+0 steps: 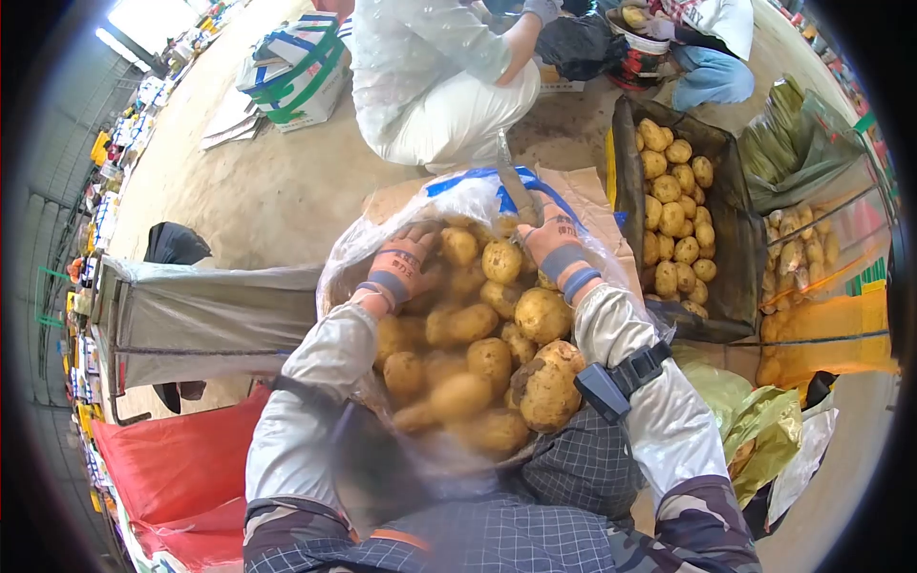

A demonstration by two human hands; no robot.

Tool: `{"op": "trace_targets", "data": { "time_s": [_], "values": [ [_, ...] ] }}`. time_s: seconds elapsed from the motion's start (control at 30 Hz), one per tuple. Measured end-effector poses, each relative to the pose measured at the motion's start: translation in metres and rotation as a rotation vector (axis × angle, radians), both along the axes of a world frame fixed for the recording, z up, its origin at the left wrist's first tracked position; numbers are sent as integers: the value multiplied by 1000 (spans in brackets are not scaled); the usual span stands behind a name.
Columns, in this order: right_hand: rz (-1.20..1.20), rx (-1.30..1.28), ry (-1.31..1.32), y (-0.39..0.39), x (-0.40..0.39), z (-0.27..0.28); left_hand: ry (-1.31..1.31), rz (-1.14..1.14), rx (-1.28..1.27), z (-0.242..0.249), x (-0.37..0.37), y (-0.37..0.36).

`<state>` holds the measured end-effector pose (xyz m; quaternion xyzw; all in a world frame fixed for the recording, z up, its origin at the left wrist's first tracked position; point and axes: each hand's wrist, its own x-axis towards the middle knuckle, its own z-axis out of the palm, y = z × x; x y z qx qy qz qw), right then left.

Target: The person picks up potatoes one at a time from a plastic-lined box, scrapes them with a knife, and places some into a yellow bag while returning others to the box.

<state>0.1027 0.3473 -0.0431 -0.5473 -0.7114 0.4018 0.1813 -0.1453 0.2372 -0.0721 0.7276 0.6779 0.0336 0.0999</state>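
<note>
A clear plastic bag (336, 250) full of potatoes (490, 361) lies open before me, with blue along its far rim. My left hand (403, 260), in an orange and grey glove, rests at the bag's left inner side, its fingers spread against potatoes and plastic. My right hand (554, 239), in a matching glove, is at the far right rim. Between its thumb and fingers runs a long narrow knife-like strip (517, 186), silvery at the far end and brownish near the hand. Potatoes at the near left are blurred. A large dirt-stained potato (548, 387) sits at the near right.
A dark crate (731, 277) of potatoes stands to the right, beside bagged potatoes (800, 253). A person in pale clothing (435, 86) is just ahead; another person (712, 57) sits beyond by a bucket (638, 57). Grey-covered frame (215, 320) and red sheet (181, 463) lie left.
</note>
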Motion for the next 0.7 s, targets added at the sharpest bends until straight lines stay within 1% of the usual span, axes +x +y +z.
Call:
{"op": "trace_targets", "data": {
  "time_s": [0.03,0.07,0.13,0.17,0.23,0.27,0.33,0.37,0.43,0.47,0.53,0.57,0.63,0.67,0.7],
  "values": [
    [3,36,2,2,2,-9,64,28,-55,-7,0,8],
    [5,69,1,3,6,-16,21,47,-54,-13,-3,13],
    [-14,123,36,-2,12,-14,-69,90,-60,-15,-3,16],
    [-18,148,54,-5,13,-13,-52,100,-76,-18,-2,16],
    [27,2,23,-6,15,13,-15,123,-106,-19,4,16],
    [50,-69,10,-7,16,21,45,140,-137,-18,8,12],
    [-6,84,59,-8,13,2,171,169,-188,-13,19,7],
    [-36,158,82,-8,13,-8,167,177,-181,-9,23,6],
    [-24,69,52,-7,15,-6,158,188,-174,-2,30,4],
    [-18,28,36,-6,16,-5,155,190,-161,-6,29,5],
    [-71,112,6,-5,13,-29,146,193,-131,-17,26,13],
    [-98,155,-10,-3,12,-43,192,208,-142,-20,28,17],
    [-49,16,-20,0,15,-27,279,242,-163,-20,35,29],
    [-22,-57,-26,0,17,-16,268,242,-222,-20,35,34],
    [-5,-70,-17,-2,19,-6,260,243,-283,-20,33,40]
  ]
}}
